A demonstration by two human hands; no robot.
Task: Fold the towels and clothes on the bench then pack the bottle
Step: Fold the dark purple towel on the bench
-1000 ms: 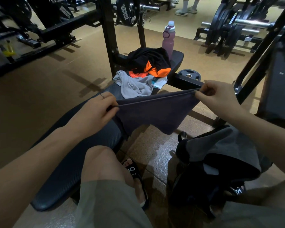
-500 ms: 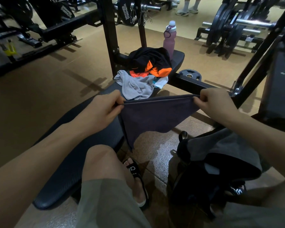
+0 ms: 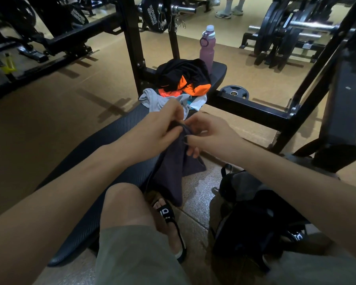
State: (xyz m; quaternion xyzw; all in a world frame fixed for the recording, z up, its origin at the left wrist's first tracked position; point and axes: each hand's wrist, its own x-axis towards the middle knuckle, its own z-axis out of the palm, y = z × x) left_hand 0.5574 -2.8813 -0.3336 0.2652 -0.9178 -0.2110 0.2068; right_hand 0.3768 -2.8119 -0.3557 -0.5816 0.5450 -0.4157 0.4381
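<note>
Dark bag (image 3: 255,202) on the floor, contents not visible, dark towel (image 3: 173,167) pinched by left hand (image 3: 158,128) fingers, gathered edge touched by right hand (image 3: 210,134), fingers curled round it

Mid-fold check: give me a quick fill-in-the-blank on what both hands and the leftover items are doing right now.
1. Both the left hand and the right hand hold the dark ____.
2. The bottle stands upright at the far end of the ____.
3. The black and orange garment lies between the bottle and the ____ cloth.
4. The bag sits on the ____, beside the person's right leg.

Missing words: towel; bench; grey; floor
</note>
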